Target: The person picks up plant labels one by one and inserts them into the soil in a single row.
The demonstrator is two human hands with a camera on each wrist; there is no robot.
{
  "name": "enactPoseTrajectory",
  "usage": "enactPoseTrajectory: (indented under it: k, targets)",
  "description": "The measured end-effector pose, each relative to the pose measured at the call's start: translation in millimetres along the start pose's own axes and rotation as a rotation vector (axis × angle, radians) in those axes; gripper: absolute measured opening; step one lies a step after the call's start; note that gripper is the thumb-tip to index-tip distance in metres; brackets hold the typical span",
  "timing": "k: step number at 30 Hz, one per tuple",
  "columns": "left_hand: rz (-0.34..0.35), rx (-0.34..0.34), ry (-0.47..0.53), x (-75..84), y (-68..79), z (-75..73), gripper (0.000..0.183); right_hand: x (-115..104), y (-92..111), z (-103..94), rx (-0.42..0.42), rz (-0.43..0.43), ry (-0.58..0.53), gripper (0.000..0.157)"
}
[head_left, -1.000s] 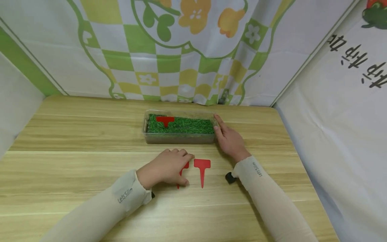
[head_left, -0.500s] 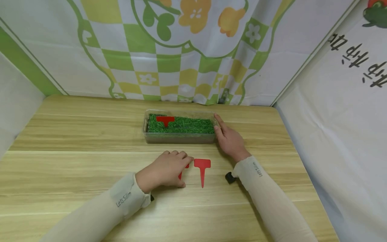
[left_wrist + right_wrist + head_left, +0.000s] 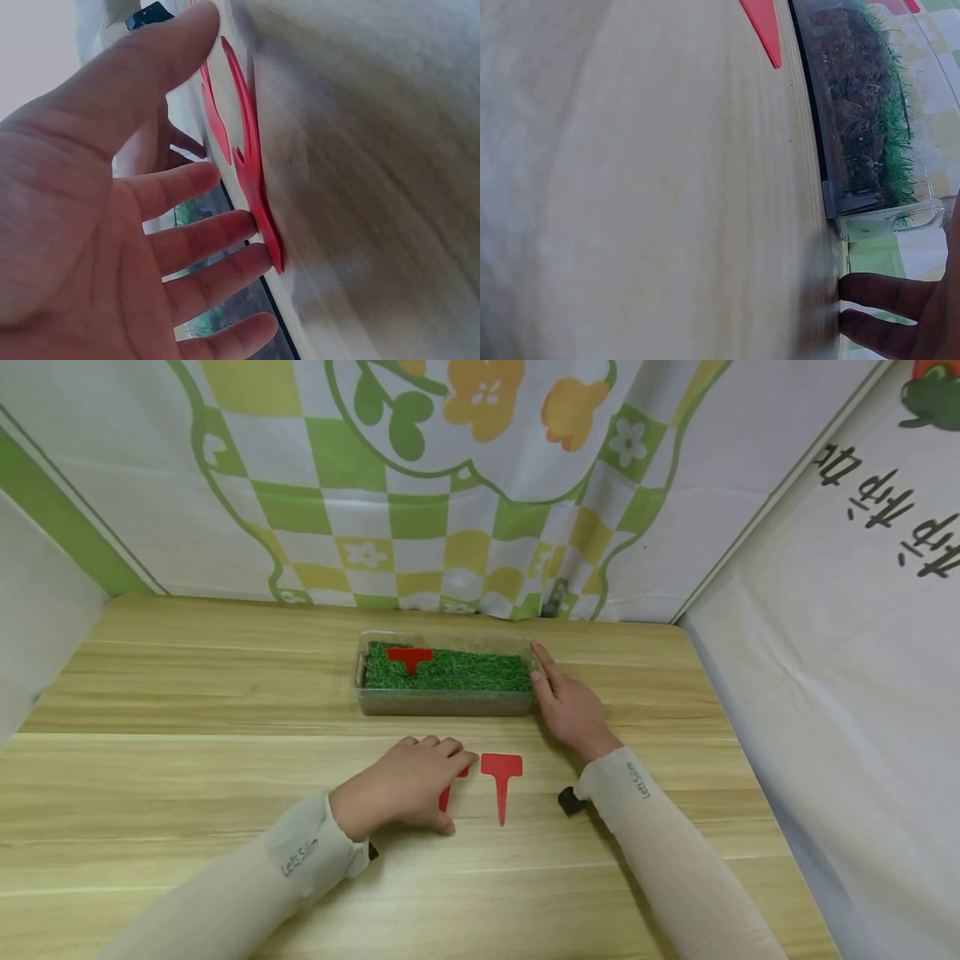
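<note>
My left hand (image 3: 408,785) hovers low over the table with its fingers spread, thumb apart. Under it lies a red T-shaped plant label (image 3: 251,169), partly covered by the hand in the head view. In the left wrist view, the fingertips (image 3: 255,255) are right at the label's broad head. Another red plant label (image 3: 501,772) lies flat just to the right. Behind them sits a clear plastic box (image 3: 450,703) of soil and green grass (image 3: 480,670), with a third red label (image 3: 409,657) upright in it. My right hand (image 3: 573,710) rests its extended index finger and thumb against the box's right end.
The wooden table (image 3: 187,693) meets a patterned curtain (image 3: 420,510) at the back. White cloth (image 3: 817,635) hangs along the right side. A small black object (image 3: 572,801) is at the right wrist.
My left hand has shifted slightly left and toward me, with the thumb drawn back and more of the label covered. My right hand and the box stay put.
</note>
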State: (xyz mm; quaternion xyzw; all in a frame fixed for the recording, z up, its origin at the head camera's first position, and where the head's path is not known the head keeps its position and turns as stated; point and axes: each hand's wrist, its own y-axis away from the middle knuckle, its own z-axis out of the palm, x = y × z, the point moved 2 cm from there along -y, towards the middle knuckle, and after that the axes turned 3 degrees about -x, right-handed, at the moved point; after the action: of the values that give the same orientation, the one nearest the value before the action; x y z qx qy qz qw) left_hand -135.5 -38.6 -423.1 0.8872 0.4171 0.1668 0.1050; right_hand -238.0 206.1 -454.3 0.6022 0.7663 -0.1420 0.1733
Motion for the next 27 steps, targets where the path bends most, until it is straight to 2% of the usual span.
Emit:
enactPoseTrajectory:
  k: [11,27]
  targets:
    - [-0.005,0.026,0.014,0.3,1.0,1.8,0.091,-0.2,0.3,0.1,0.001,-0.003,-0.005,0.055]
    - [-0.041,0.076,0.016,-4.3,-3.6,4.5,0.105,-0.3,1.3,-0.3,0.006,-0.007,-0.013,0.054]
